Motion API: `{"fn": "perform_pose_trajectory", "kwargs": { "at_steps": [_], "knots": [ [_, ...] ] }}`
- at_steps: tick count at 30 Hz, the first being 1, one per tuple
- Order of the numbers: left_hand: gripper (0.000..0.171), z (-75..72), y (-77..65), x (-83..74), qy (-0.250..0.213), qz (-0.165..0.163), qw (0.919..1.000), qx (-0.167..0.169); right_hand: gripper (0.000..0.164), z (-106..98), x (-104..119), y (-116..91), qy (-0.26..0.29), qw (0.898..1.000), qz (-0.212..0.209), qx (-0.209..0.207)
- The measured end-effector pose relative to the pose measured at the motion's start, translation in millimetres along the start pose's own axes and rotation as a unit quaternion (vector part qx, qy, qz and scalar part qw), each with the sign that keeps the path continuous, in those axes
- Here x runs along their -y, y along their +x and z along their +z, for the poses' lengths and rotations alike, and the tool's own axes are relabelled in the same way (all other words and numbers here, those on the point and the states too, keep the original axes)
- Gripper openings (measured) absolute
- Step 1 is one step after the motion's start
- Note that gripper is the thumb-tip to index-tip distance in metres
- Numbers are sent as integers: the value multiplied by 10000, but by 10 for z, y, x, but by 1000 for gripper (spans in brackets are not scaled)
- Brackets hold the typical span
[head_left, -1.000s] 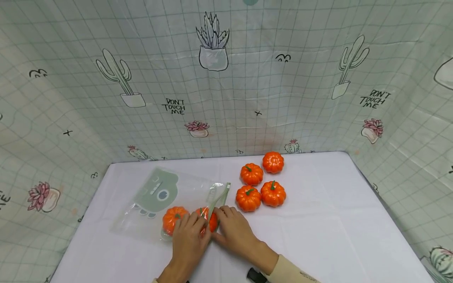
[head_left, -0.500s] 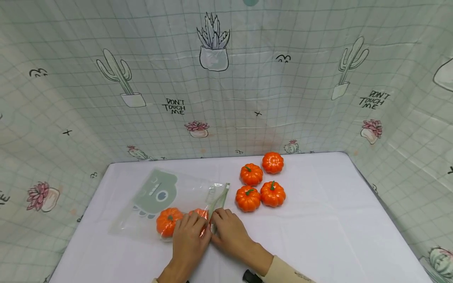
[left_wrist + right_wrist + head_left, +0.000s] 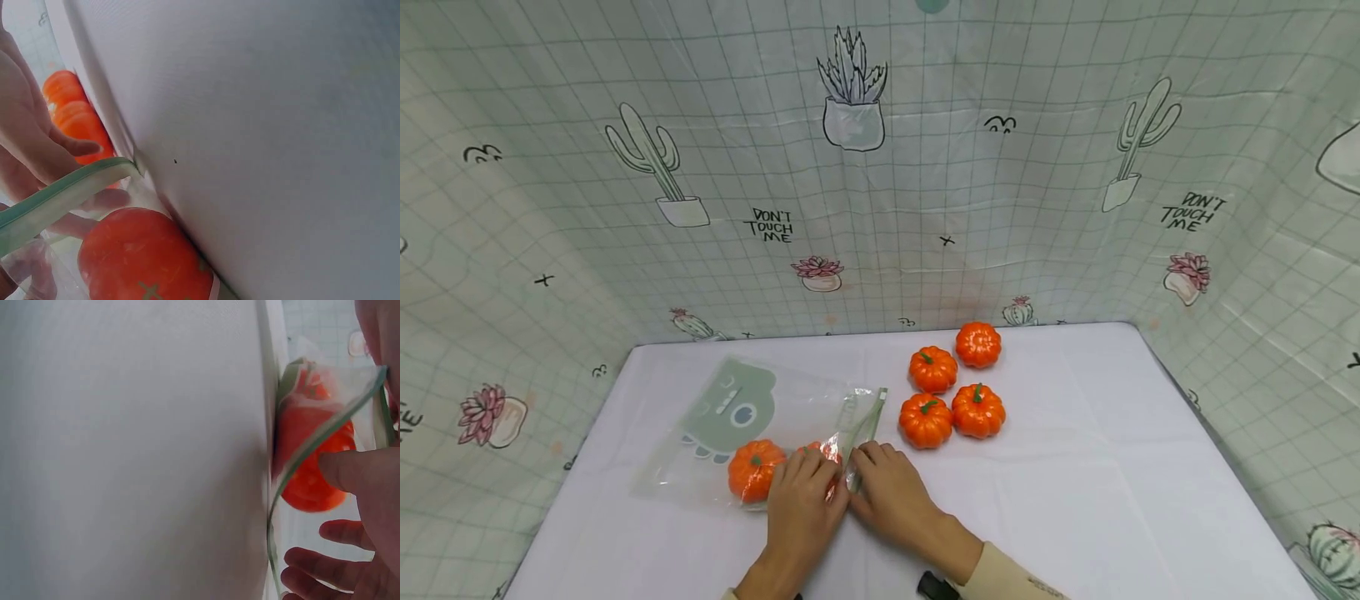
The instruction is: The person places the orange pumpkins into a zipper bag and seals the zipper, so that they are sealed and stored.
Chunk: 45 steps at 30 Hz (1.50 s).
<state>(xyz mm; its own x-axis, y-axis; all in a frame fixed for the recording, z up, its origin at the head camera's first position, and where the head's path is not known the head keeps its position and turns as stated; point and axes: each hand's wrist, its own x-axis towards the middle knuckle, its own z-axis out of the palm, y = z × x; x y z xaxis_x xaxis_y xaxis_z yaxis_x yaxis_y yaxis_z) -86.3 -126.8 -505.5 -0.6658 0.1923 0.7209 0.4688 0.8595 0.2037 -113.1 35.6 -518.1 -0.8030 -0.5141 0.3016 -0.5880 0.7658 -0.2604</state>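
A clear zip bag (image 3: 805,398) with a green monster print lies on the table. Inside it are a small orange pumpkin (image 3: 756,471) and a second pumpkin (image 3: 312,478) near the mouth, mostly covered by the hands in the head view. My left hand (image 3: 805,500) lies over the bag's near side and pinches its green-edged mouth (image 3: 69,187). At the opening is my right hand (image 3: 895,493), fingers apart and lightly bent. Its thumb (image 3: 350,470) reaches to the second pumpkin, overlapping it in the right wrist view.
Several loose orange pumpkins (image 3: 927,421) are grouped to the right of the bag, toward the back of the white-covered table (image 3: 1090,467). A grid-patterned cloth (image 3: 910,208) with cactus drawings stands behind and at both sides.
Both pumpkins in the bag have shifted left, deeper in. My right hand has moved slightly left and down with the bag's mouth. My left hand stays almost in place.
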Motion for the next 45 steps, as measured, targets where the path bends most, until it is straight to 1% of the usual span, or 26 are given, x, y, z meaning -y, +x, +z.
{"fn": "perform_pose_trajectory", "kwargs": {
  "at_steps": [3, 7, 12, 18, 27, 32, 36, 38, 40, 45],
  "knots": [
    [16, -3, -1, -5, 14, -24, 10000, 28, 52, -66, -41, -21, 132, 9999, 92, -7],
    [19, -9, -7, -9, 55, -100, 9999, 128, 54, -185, -107, -52, 447, 9987, 235, -103],
    [20, 3, -8, -5, 22, -151, 9998, 132, 51, -311, -229, -110, 627, 9963, 478, -357],
    [20, 35, 1, -8, -39, -135, 9999, 67, 49, -474, -400, -184, 793, 9907, 771, -787],
    [21, 61, 24, -16, 13, -235, 9995, 225, 49, -670, -697, -300, 691, 9795, 1085, -1548],
    [20, 72, 41, -20, 47, -194, 9995, 248, 47, -721, -860, -356, 646, 9711, 1272, -1911],
    [21, 70, 46, -24, 61, -198, 9994, 274, 48, -729, -978, -376, 600, 9651, 1449, -2100],
    [21, 71, 50, -31, 79, -203, 9994, 287, 49, -732, -1035, -388, 568, 9634, 1532, -2124],
    [22, 70, 56, -39, 94, -210, 9993, 305, 52, -733, -1092, -399, 530, 9632, 1643, -2059],
    [23, 67, 72, -60, 115, -293, 9986, 415, 61, -715, -1227, -423, 444, 9651, 2002, -1628]
  ]
}}
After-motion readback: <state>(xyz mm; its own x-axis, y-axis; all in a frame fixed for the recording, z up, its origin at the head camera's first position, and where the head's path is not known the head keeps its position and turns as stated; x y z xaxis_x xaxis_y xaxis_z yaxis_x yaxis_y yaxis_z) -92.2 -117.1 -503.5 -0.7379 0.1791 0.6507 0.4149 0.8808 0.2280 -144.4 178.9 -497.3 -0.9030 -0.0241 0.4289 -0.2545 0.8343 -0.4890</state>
